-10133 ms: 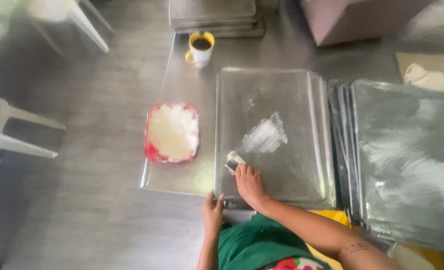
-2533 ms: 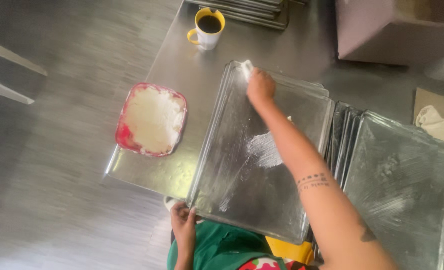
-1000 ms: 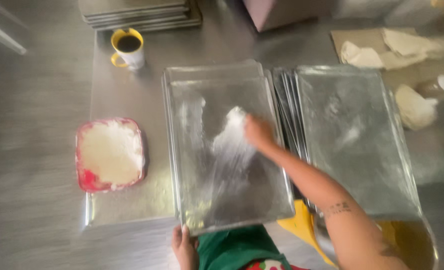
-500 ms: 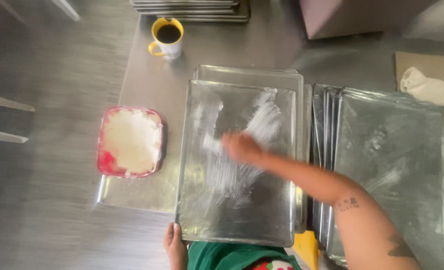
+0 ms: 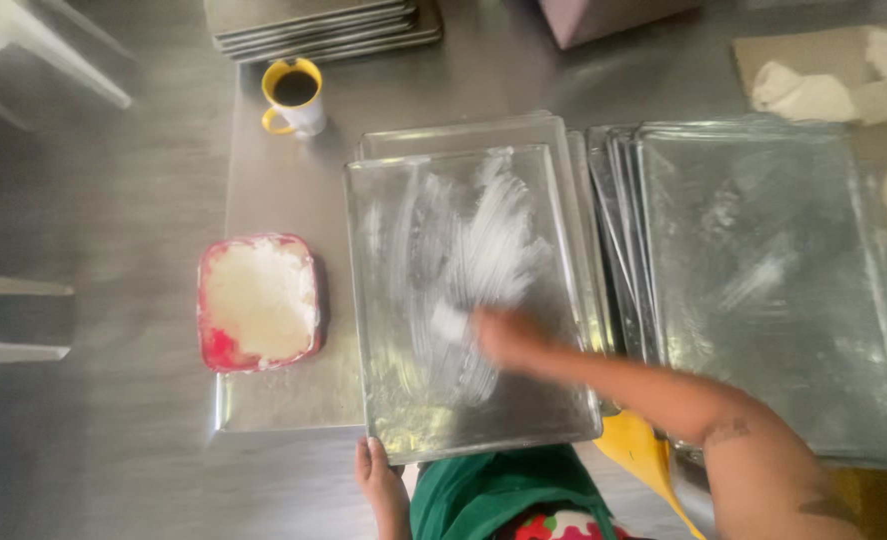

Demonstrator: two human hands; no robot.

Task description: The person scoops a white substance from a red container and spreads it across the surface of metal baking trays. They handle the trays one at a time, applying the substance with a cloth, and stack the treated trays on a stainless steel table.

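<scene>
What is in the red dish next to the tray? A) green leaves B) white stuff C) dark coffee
B: the red dish left of the metal tray is filled with something white, like the streaks the right hand is on.

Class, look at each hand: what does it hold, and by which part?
The left hand grips the metal tray by its near edge. The right hand presses a whitish, blurred thing onto the tray; its hold cannot be told.

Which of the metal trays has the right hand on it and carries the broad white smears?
The top tray directly before the person, beside the red container. The right hand rests on it; the stack to its right shows only faint marks.
</scene>
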